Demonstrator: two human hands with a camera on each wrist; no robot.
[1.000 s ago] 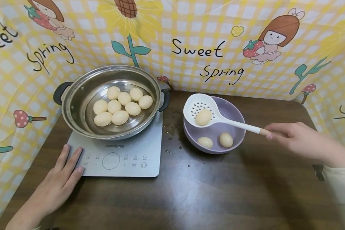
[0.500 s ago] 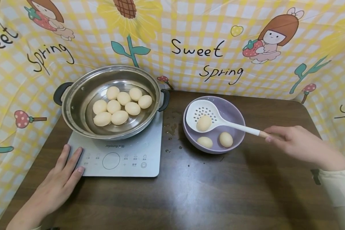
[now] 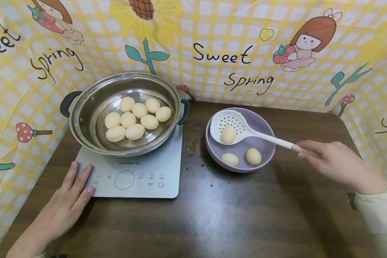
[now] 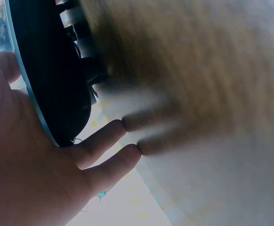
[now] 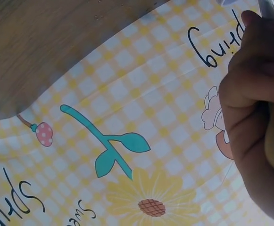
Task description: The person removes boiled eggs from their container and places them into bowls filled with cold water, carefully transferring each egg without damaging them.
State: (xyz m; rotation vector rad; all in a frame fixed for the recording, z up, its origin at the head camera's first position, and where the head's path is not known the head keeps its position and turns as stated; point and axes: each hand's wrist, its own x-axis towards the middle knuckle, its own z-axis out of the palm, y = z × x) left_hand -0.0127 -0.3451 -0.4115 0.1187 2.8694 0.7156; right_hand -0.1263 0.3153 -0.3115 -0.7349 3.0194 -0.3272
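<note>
My right hand [image 3: 337, 163] grips the wooden handle end of a white slotted spoon [image 3: 227, 118]. One egg [image 3: 228, 135] lies in the spoon's perforated head, which is held at the left inside of a purple bowl [image 3: 264, 143]. Two more eggs rest at the bowl's bottom, one egg [image 3: 253, 156] to the right and the other egg [image 3: 229, 159] to the left. In the right wrist view the curled right hand [image 5: 259, 103] wraps the handle. My left hand [image 3: 62, 204] rests on the front left corner of a white induction cooktop [image 3: 129, 186], fingers extended; the left wrist view shows two fingertips touching the table.
On the cooktop stands a steel pot [image 3: 84, 125] with black side handles, holding several eggs [image 3: 128, 119] in shallow water. Water drops [image 3: 191, 143] dot the brown table [image 3: 219, 222] between pot and bowl. A yellow checked cloth [image 3: 213, 28] hangs behind and at both sides.
The slotted spoon has come down into the bowl from above its rim, then risen slightly. Its egg has stayed in the head. My left hand has not moved.
</note>
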